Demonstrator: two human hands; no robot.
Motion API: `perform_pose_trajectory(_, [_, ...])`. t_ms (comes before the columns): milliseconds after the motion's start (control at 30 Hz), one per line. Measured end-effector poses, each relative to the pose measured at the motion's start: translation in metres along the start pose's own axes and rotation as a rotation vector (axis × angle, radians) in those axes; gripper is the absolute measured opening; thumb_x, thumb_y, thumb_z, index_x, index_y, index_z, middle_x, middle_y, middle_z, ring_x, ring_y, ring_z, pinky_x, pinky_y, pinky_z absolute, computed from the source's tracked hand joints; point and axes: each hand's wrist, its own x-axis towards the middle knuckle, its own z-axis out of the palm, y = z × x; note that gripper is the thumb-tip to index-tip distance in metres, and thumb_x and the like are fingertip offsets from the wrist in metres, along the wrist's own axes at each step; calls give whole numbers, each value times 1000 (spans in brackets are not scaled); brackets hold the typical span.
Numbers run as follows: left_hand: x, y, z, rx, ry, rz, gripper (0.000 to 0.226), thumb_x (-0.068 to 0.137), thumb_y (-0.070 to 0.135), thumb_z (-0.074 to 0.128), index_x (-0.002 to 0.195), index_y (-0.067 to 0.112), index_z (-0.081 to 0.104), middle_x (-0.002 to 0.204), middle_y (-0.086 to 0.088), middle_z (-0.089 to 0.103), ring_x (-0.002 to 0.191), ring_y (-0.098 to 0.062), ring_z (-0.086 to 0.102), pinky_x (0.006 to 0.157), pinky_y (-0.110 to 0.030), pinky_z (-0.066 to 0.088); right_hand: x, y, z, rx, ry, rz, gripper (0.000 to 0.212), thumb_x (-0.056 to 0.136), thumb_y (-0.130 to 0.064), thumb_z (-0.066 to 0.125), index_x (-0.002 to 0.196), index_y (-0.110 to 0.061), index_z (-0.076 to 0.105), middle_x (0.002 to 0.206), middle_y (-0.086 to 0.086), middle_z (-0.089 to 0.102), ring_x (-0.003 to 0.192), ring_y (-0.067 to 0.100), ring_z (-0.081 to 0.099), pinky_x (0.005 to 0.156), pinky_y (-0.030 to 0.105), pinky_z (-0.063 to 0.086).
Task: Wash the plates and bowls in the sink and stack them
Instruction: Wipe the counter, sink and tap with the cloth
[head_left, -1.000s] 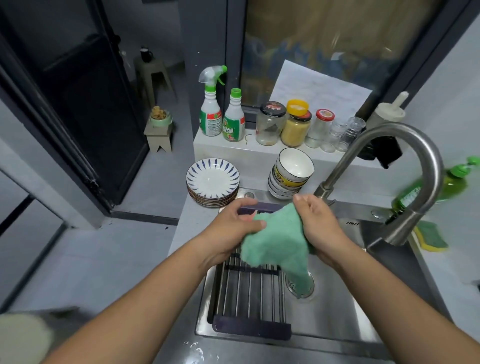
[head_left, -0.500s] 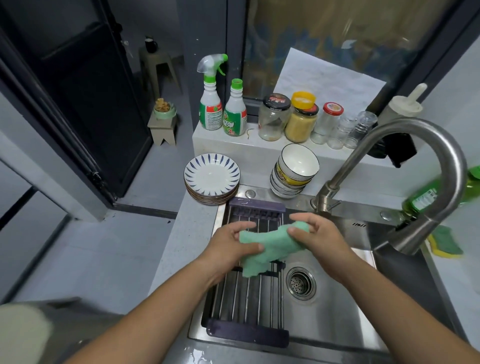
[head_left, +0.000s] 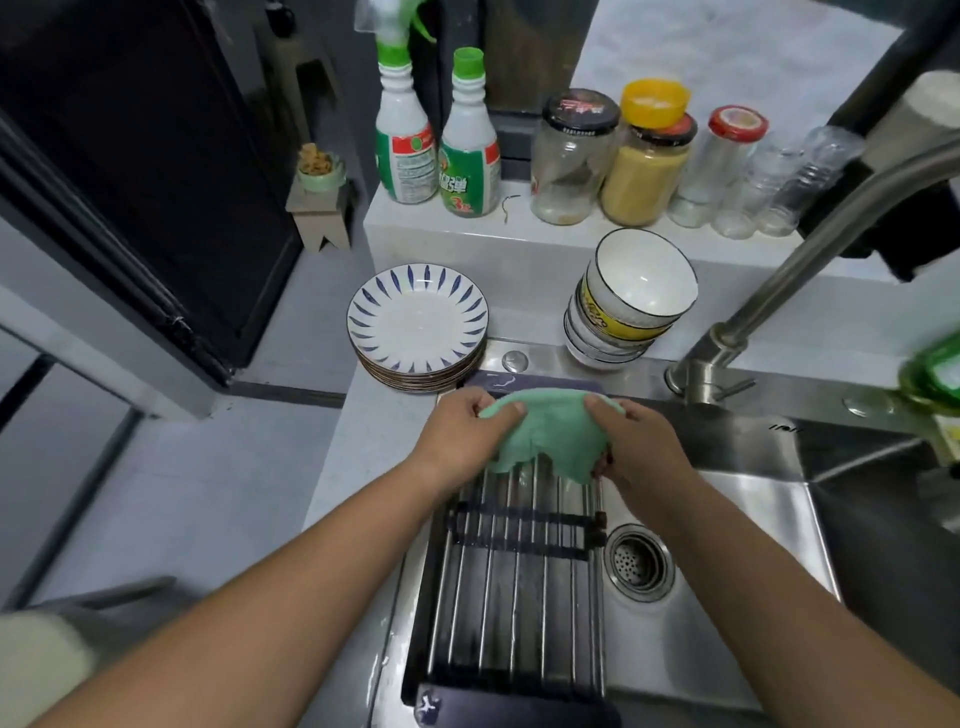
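Observation:
Both hands hold a green cloth (head_left: 550, 434) spread over the far end of the roll-up drying rack (head_left: 514, 587). My left hand (head_left: 462, 436) pinches its left edge and my right hand (head_left: 631, 447) grips its right side. A stack of plates (head_left: 418, 332) with a white, blue-patterned plate on top stands on the counter behind the rack. To its right a stack of white bowls (head_left: 626, 306) leans, the top one with a yellow band. The steel sink (head_left: 737, 519) with its drain (head_left: 639, 564) holds no dishes.
The curved faucet (head_left: 779, 291) rises at the right of the sink. Two spray and cleaner bottles (head_left: 439, 145) and several jars (head_left: 613, 161) line the ledge behind. A green soap bottle (head_left: 932, 371) lies at the far right edge.
Both hands carried the cloth from above the drain to the left and away, over the rack's far end, and spread it wider. The view tilted down and closer.

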Motion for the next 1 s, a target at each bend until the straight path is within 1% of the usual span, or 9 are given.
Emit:
perform_pose_trajectory(100, [29,11,23,-287,-64,-168,34,96,48,61,82,17,60,83,-9,69,74,-22,65,84,-44,59,22,-4,26,-71,166,-133,24,103,-28,52,83,-22,63,86,4,66,77,18,64,70,40,57])
perform_pose_trajectory(200, [57,12,26,-557,-204,-282,66,97,72,36,119,20,69,116,-9,74,118,-23,65,106,-50,50,42,1,48,-162,-55,-329,38,109,-37,34,104,-16,65,93,2,69,84,6,67,73,25,55])
perform_pose_trajectory(267, [62,6,23,-452,-198,-278,78,87,85,31,124,29,71,126,-11,71,124,-27,62,103,-55,52,61,21,54,-442,-219,-411,55,106,-53,20,143,-25,50,147,3,53,137,8,46,112,34,40])
perform_pose_trajectory(333, [56,-5,20,-251,-110,-253,74,91,81,27,121,28,70,120,-17,71,115,-29,67,99,-55,55,80,40,50,-831,-228,-510,62,102,-53,13,155,-30,32,165,1,25,153,16,13,125,38,13])
perform_pose_trajectory(467, [29,-42,-2,168,-73,27,73,95,72,26,111,17,71,106,-6,74,103,-21,68,100,-41,51,110,48,50,-1283,-66,-686,65,101,-47,15,155,-14,30,165,8,22,154,25,10,126,41,7])
perform_pose_trajectory(633, [24,-78,-31,562,2,473,52,104,50,31,118,19,70,118,8,66,115,-5,55,102,-20,40,121,56,62,-1526,-202,-720,77,93,-56,-2,159,-20,10,168,2,1,155,24,-9,126,48,1])
perform_pose_trajectory(733, [28,-89,-32,761,61,468,56,104,51,31,128,16,67,137,-1,59,131,-15,49,113,-27,35,135,49,63,-1527,-206,-735,68,98,-49,5,160,-20,5,169,1,-3,154,22,-12,126,47,-1])
perform_pose_trajectory(933, [21,-77,-23,921,66,343,72,97,64,17,138,21,57,147,7,48,129,-12,48,95,-25,43,176,35,87,-1478,-172,-717,61,105,-38,20,161,-16,5,169,2,-4,155,24,-10,125,46,-6])
perform_pose_trajectory(1000, [19,-78,-23,960,27,332,80,93,68,12,144,22,52,153,7,41,135,-13,45,100,-28,44,170,40,81,-1466,-194,-746,62,103,-39,20,161,-18,7,169,2,-1,155,24,-9,125,48,-5])
